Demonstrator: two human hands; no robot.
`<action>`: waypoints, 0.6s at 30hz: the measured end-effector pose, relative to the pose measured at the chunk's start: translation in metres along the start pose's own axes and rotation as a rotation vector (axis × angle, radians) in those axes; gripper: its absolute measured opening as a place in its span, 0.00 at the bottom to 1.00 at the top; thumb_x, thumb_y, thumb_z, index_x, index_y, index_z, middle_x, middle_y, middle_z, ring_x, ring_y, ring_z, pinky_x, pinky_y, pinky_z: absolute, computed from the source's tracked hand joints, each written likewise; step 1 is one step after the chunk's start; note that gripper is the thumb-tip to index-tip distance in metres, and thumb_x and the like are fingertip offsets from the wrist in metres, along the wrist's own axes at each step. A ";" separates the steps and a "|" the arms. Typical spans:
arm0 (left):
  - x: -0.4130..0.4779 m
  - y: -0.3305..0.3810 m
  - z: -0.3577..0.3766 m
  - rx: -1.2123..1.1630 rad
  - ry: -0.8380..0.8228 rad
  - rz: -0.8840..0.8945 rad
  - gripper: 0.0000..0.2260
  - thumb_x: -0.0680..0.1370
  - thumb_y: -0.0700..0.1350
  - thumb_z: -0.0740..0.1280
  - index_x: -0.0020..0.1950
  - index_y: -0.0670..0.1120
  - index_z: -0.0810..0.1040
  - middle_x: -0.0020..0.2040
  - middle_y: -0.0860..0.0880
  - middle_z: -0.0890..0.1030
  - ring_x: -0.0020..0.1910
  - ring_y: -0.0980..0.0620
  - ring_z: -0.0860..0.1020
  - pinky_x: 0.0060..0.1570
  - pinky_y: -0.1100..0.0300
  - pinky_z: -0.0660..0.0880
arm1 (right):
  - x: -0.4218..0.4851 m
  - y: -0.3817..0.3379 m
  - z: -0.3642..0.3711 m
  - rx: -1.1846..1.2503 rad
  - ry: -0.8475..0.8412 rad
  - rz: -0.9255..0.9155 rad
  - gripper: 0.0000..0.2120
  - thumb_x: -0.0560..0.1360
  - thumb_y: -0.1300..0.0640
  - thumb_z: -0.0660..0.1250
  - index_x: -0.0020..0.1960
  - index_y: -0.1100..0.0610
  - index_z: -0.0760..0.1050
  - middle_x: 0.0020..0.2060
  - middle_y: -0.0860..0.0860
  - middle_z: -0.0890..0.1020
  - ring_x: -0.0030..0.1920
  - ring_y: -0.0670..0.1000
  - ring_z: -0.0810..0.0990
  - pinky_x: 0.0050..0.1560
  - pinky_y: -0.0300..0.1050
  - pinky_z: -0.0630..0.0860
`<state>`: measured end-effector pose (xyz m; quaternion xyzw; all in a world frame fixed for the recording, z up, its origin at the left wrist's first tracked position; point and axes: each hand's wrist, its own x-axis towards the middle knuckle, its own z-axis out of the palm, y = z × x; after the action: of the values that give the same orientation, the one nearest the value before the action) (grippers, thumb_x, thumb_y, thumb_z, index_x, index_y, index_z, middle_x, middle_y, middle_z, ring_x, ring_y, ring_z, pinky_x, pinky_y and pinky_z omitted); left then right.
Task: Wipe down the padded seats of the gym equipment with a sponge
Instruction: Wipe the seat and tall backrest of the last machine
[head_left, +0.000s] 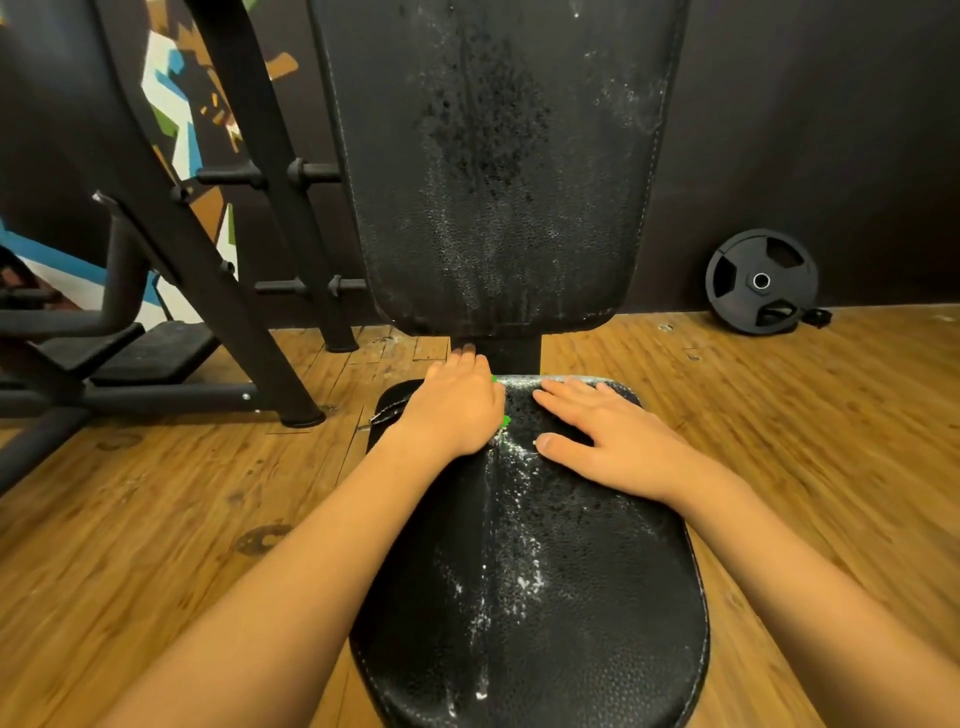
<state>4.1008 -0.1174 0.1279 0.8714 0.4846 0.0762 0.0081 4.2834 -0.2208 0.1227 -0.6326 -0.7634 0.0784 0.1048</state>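
A black padded seat (561, 597) fills the lower middle, streaked with white foam along its centre seam. Behind it rises the black padded backrest (498, 171), speckled with wet spots and foam. My left hand (457, 410) lies palm down at the seat's far left corner, over a green sponge (503, 420) of which only small green edges show by the fingers. Whether the fingers curl round the sponge is hidden. My right hand (608, 431) rests flat on the seat's far right part, fingers straight and spread, holding nothing.
A black weight plate (761, 280) leans on the dark wall at the right. A black machine frame (218, 249) with pegs and a footplate stands at the left. Wooden floor (156, 519) surrounds the seat.
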 end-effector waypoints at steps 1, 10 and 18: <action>-0.001 0.001 0.000 0.008 0.020 -0.004 0.22 0.86 0.49 0.50 0.73 0.37 0.65 0.75 0.37 0.66 0.74 0.41 0.64 0.72 0.47 0.59 | 0.000 0.000 -0.001 0.001 -0.001 0.001 0.32 0.83 0.37 0.55 0.83 0.47 0.53 0.82 0.44 0.51 0.81 0.43 0.45 0.79 0.45 0.39; -0.036 0.002 0.002 0.001 -0.024 0.053 0.27 0.86 0.50 0.48 0.82 0.38 0.48 0.83 0.39 0.46 0.82 0.45 0.45 0.78 0.48 0.46 | 0.000 -0.002 -0.001 -0.017 -0.004 0.001 0.33 0.83 0.37 0.54 0.83 0.47 0.52 0.82 0.43 0.50 0.81 0.43 0.44 0.76 0.41 0.38; 0.007 0.006 -0.002 -0.007 -0.040 -0.004 0.25 0.86 0.50 0.49 0.79 0.36 0.57 0.81 0.36 0.55 0.80 0.41 0.55 0.77 0.47 0.52 | 0.000 -0.001 -0.001 -0.008 -0.008 0.010 0.32 0.83 0.37 0.54 0.83 0.46 0.52 0.82 0.42 0.50 0.81 0.42 0.44 0.77 0.41 0.38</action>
<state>4.1090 -0.1150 0.1310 0.8717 0.4858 0.0607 0.0211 4.2826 -0.2206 0.1236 -0.6367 -0.7608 0.0784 0.0987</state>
